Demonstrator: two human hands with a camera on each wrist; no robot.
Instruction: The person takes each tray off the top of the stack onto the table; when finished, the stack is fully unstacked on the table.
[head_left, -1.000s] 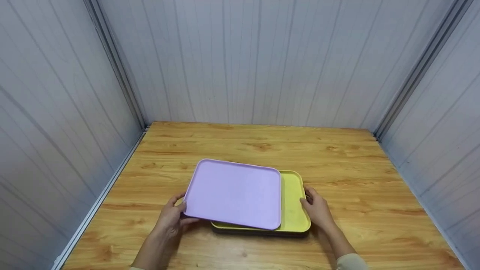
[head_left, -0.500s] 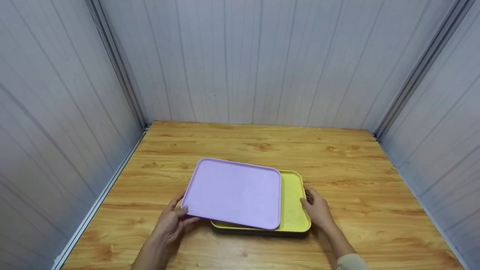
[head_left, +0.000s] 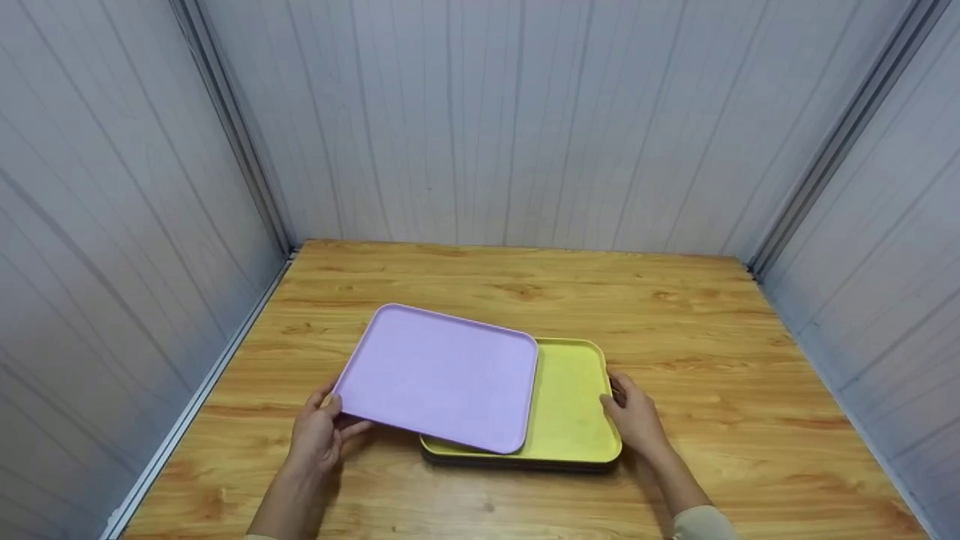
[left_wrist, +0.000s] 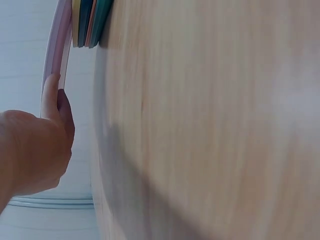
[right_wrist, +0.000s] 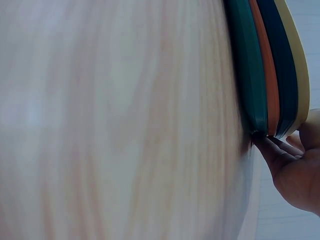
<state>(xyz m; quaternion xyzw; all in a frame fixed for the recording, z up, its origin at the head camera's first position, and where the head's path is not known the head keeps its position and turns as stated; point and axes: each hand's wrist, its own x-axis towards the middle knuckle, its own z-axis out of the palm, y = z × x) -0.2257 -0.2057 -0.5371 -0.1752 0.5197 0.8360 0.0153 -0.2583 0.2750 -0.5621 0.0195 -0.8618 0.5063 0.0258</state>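
Note:
A light purple tray [head_left: 439, 379] is tilted across the top of a stack, its left end raised. My left hand [head_left: 313, 435] grips its near left corner, thumb on the rim and fingers beneath. Part of the purple tray covers the yellow tray [head_left: 574, 401], which tops the stack. Seen from the right wrist, below the yellow one come a dark blue tray [right_wrist: 282, 70], an orange tray [right_wrist: 267, 70] and a green tray [right_wrist: 250, 75] on the table. My right hand [head_left: 636, 420] holds the stack's right side, thumb at the yellow rim, fingers along the edges below.
The stack stands on a wood-grain table [head_left: 517, 281] near its front. Pale panelled walls enclose it, with a back wall [head_left: 480, 127], a left wall [head_left: 112, 225] and a right wall [head_left: 885, 262]. Metal strips run along the corners.
My left hand has drawn the purple tray leftward and raised its left end, so more of the yellow tray shows. The right hand and the stack stay in place.

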